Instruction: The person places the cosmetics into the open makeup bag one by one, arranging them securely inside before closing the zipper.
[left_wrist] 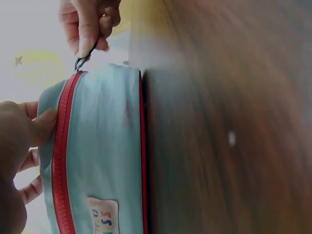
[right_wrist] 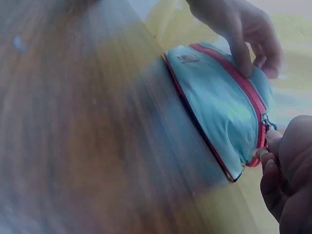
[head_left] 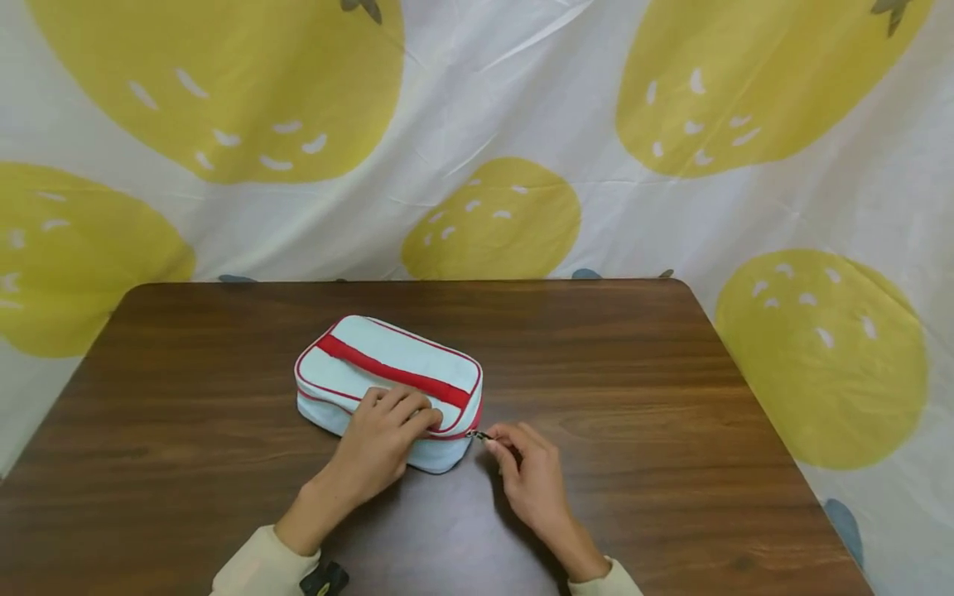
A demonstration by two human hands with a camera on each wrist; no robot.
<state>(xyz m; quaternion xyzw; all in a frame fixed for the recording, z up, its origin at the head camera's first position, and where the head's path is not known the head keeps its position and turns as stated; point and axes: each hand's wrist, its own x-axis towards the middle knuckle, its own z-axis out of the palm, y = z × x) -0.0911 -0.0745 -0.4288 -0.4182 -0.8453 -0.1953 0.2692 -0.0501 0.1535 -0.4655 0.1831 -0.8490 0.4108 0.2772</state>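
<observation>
A pale blue zip pouch with red piping and a red strap across its top lies on the table, angled to the right. My left hand grips its near top edge, thumb on the side above the red zip and fingers curled over the top. At the pouch's right end, my right hand pinches the dark zip pull between thumb and forefinger. The pull stands out from the pouch's corner, and the zip's teeth look closed along the side facing me. A small label with coloured letters is sewn below the zip.
The brown wooden table has rounded far corners. Behind it hangs a white cloth printed with large yellow fruit. A black band shows by the left sleeve.
</observation>
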